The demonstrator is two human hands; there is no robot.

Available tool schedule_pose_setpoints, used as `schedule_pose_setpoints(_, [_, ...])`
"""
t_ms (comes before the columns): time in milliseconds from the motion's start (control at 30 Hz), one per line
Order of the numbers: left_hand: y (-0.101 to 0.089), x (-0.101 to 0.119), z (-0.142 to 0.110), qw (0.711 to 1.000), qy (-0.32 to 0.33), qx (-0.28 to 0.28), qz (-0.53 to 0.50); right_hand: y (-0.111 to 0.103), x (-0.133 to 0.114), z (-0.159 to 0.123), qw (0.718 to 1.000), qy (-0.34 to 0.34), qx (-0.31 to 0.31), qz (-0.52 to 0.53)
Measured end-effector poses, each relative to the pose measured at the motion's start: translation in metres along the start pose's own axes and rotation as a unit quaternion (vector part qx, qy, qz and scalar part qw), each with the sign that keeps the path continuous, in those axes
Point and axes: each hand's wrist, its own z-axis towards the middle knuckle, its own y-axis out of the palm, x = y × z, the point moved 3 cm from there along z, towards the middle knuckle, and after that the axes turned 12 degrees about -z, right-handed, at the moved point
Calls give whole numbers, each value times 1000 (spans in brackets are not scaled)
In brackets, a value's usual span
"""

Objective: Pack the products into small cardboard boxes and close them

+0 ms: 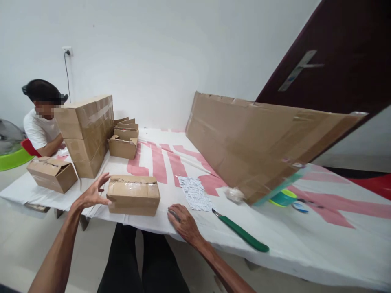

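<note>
The near box (133, 203) is matt cardboard under glossy tape (131, 188), the knife handle (244, 235) smooth plastic.

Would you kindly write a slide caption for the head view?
Left hand open beside a taped cardboard box, right hand at the table edge, near a green-handled knife.

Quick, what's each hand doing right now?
Left hand: open, right by the taped box, not gripping it.
Right hand: curled at the table; can't tell whether it's holding anything.
</note>
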Motion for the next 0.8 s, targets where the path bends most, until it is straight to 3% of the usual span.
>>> schedule_pose_setpoints(133, [14, -29, 5, 997, 14, -22, -68, -5, -15, 12, 993, 74, -15, 96])
schedule_pose_setpoints(300, [30, -35, 11, 990, 55, 8, -128, -8, -52, 30, 948, 153, -49, 276])
schedule_pose_setpoints(400, [41, -24, 4, 991, 96, 17, -97, -9, -54, 35, 912, 242, -44, 329])
schedule_pose_setpoints(533, [60, 2, -8, 985, 155, 12, -76, -9, -36, 33, 861, 331, -45, 383])
schedule_pose_setpoints(667, [75, 27, -13, 982, 173, -2, -74, -6, -19, 26, 816, 371, -41, 441])
schedule_pose_setpoints(800, [80, 39, -14, 980, 186, -7, -75, -2, -14, 22, 801, 374, -42, 466])
